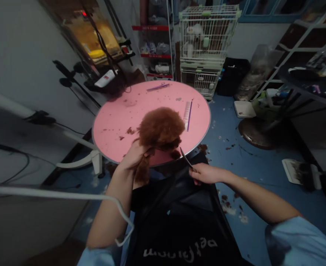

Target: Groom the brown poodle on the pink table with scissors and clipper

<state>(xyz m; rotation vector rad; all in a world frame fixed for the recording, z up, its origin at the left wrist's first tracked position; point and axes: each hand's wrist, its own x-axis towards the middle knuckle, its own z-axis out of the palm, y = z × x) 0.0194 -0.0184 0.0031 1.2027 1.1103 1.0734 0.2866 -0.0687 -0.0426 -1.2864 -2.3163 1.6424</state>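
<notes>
A fluffy brown dog (161,127) is at the near side of a round pink table (113,118); its curly, rounded head hides much of its body. My left hand (137,154) is closed on the dog at the left, below the head, with the fingers partly hidden in the fur. In my right hand (206,173) is a pair of scissors (185,158), the slim dark blades pointing up and left toward the table's near edge. The tips are apart from the dog's fur. A purple-backed metal comb (188,116) lies to the right of the dog.
Purple scissors and a comb (158,87) lie at the table's far edge amid hair clumps. A white bent bar (68,195) crosses at lower left. Behind stand a wire cage (207,37) holding a white animal, and a shelf (155,55). Hair litters the blue floor (224,129).
</notes>
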